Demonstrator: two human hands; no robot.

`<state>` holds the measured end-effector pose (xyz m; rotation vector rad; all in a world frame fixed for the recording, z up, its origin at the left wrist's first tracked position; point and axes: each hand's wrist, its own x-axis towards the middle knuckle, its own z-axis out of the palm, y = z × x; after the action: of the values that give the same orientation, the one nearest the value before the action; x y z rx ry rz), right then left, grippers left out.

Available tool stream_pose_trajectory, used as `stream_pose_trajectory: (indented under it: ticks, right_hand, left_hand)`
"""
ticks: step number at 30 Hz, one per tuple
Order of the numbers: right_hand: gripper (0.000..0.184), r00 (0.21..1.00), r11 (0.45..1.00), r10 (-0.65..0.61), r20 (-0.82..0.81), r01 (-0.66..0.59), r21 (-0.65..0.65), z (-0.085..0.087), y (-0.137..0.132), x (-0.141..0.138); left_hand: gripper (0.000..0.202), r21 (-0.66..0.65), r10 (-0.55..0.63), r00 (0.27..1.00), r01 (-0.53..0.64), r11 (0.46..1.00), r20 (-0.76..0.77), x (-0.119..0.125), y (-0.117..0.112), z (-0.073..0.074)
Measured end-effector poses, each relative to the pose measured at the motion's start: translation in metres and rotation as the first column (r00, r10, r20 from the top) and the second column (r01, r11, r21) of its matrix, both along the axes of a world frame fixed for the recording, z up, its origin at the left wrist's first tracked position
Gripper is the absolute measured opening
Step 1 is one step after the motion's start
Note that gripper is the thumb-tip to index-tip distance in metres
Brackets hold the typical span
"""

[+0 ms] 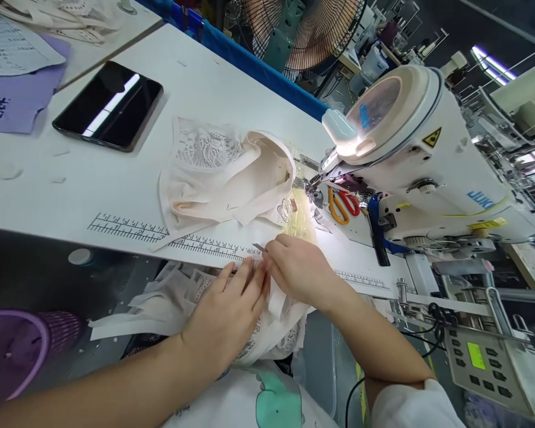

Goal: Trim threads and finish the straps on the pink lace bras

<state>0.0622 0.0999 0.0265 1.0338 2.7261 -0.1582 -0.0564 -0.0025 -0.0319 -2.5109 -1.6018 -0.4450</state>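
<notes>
My right hand (pixel 301 270) is closed in a pinch at the table's front edge. A thin dark sliver (pixel 259 247), perhaps the tip of a small metal tool, pokes out from its fingertips. Beside it, my left hand (pixel 229 312) lies palm down with fingers stretched out, their tips at the edge. Cream lace-trimmed fabric (pixel 164 303) hangs below both hands and over my lap; whether the left fingers grip any is hidden. A cream bra-like garment (pixel 214 178) with a moulded cup lies on the table, reaching towards the sewing machine's needle area (pixel 312 185).
A white sewing machine (pixel 428 131) stands at the right, with orange- and red-handled scissors (pixel 339 207) by its base. A phone (pixel 109 106) and purple paper (pixel 13 104) lie at the left. Below are a purple basket (pixel 44 339) and a control panel (pixel 485 368); a fan (pixel 303 30) stands behind.
</notes>
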Motion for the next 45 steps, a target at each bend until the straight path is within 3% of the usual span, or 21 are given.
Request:
stream_pose_trajectory:
  ticks: [6,10,13,22,26,30,33,36,39,45]
  right_hand:
    - [0.021,0.998,0.998,0.013,0.064,-0.018,0.068,-0.009,0.009,0.0]
    - [0.029,0.998,0.998,-0.044,-0.033,0.045,0.047,-0.007,0.006,-0.002]
    - [0.03,0.997,1.0,-0.021,-0.08,0.021,0.0,-0.006,0.004,-0.006]
    - [0.011,0.983,0.996,0.086,0.165,-0.078,-0.054,0.006,0.008,-0.034]
    - [0.013,0.982,0.994,-0.021,0.185,0.002,0.106,0.0,0.007,-0.033]
    - [0.015,0.985,0.978,-0.001,0.173,-0.035,0.207,-0.014,0.013,-0.021]
    - [0.019,0.994,0.977,0.029,0.101,-0.05,0.207,-0.018,0.017,-0.01]
    - [0.023,0.989,0.989,0.096,-0.112,-0.082,0.126,-0.018,0.014,0.001]
    - [0.029,0.935,0.985,0.166,-0.313,-0.141,0.1,-0.024,0.006,0.008]
    - [0.028,0.903,0.967,0.222,-0.368,-0.157,0.198,-0.038,-0.002,0.016]
  left_hand:
    - [0.035,0.014,-0.009,1.0,0.009,1.0,0.008,-0.002,0.001,-0.003]
    - [0.036,0.015,-0.011,1.0,0.01,1.0,0.018,-0.002,0.001,-0.002]
    - [0.036,0.019,-0.011,1.0,0.011,1.0,0.016,-0.001,0.001,0.0]
    - [0.032,0.005,-0.033,0.999,0.033,0.999,0.016,0.0,0.001,0.001]
    - [0.034,0.036,-0.015,1.0,0.015,0.999,0.026,0.001,-0.001,-0.001]
    - [0.037,0.031,-0.017,0.999,0.016,0.999,0.031,0.0,-0.003,-0.004]
    - [0.038,0.038,-0.008,1.0,0.007,0.999,0.029,0.0,-0.004,-0.007]
    - [0.038,0.064,0.028,0.999,-0.03,0.997,0.031,0.0,-0.004,-0.011]
    - [0.038,0.092,0.035,0.999,-0.038,0.995,0.034,0.0,-0.004,-0.012]
    - [0.036,0.078,0.031,0.999,-0.033,0.996,0.024,-0.002,-0.003,-0.007]
